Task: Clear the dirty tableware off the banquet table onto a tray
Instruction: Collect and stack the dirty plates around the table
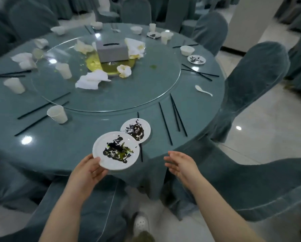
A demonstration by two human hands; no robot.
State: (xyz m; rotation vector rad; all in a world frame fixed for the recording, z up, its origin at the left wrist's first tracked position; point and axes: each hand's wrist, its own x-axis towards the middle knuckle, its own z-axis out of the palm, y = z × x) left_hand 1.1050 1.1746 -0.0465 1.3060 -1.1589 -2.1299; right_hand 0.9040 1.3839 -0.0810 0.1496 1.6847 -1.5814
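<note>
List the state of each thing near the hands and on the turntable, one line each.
Left hand: grips the near plate's rim.
Right hand: open, holds nothing.
Near plate: dirty, lifted at the table edge.
Second plate: dirty, flat on the table.
Paper cup: upright on the table.
Tissue box: upright on the turntable.
Napkins: crumpled, soiled.
Spoon: lying on the table.

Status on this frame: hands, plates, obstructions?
Left hand holds dirty plate; right hand open, empty. Second plate on table. No tray visible.
</note>
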